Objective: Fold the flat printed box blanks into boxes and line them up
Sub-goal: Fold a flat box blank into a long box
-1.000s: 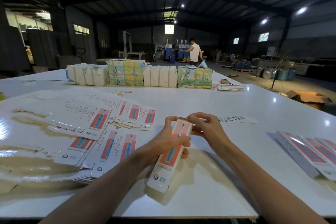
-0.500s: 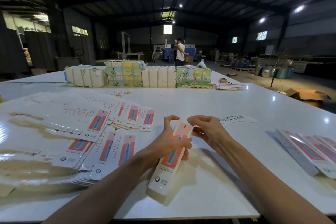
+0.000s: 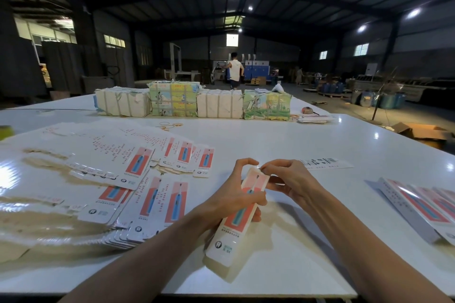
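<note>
Cardboard box, red/white print, already a sleeve, held just over table nr front edge. L hand grips its middle; R hand pinches far-end flap. Step: closing that end. Next, prob.: tuck flap, set beside folded boxes at right.

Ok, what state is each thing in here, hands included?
box: folded into shape, held tilted.
left hand: grips the box mid-length.
right hand: pinches the box's far end.
flat blanks: unfolded, fanned in overlapping piles.
finished boxes: folded, lying side by side.
wrapped bundles: strapped, standing in a row.
</note>
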### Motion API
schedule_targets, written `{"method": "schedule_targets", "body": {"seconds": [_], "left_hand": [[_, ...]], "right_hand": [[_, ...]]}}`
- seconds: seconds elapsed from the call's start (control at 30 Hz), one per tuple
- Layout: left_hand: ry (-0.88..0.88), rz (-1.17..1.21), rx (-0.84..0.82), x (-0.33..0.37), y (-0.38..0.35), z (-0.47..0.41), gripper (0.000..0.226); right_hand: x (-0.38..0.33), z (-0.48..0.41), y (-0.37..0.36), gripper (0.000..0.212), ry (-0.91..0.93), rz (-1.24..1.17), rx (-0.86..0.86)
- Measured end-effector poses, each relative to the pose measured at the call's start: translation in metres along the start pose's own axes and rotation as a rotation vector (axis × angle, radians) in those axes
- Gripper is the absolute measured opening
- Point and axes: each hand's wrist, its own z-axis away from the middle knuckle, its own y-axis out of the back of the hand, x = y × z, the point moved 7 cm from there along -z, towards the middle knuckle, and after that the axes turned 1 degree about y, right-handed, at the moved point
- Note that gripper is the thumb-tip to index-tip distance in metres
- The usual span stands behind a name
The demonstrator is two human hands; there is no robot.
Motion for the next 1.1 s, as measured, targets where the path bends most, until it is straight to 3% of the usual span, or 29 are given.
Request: {"method": "schedule_targets", "body": {"seconds": [0.17, 0.33, 0.43, 0.6, 0.8, 1.1], "left_hand": [[0.001, 0.001, 0.060, 0.000, 0.005, -0.001, 0.066], [-0.021, 0.124, 0.166, -0.002, 0.022, -0.001, 0.068], [-0.029, 0.192, 0.180, -0.002, 0.024, -0.001, 0.073], [0.008, 0.233, 0.149, -0.004, 0.020, -0.002, 0.077], [0.117, 0.404, -0.016, -0.009, 0.010, -0.001, 0.075], [0.164, 0.392, 0.007, -0.011, 0.006, -0.002, 0.069]], "right_hand": [[-0.003, 0.002, -0.004, 0.009, 0.042, -0.032, -0.042], [-0.008, 0.006, -0.023, 0.022, 0.121, -0.165, -0.174], [-0.007, 0.007, -0.030, 0.028, 0.189, -0.083, -0.148], [-0.008, 0.009, -0.027, 0.023, 0.222, -0.087, -0.149], [-0.003, 0.004, -0.023, 0.015, 0.148, -0.111, -0.161], [-0.002, 0.000, -0.018, 0.011, 0.154, -0.022, -0.156]]}}
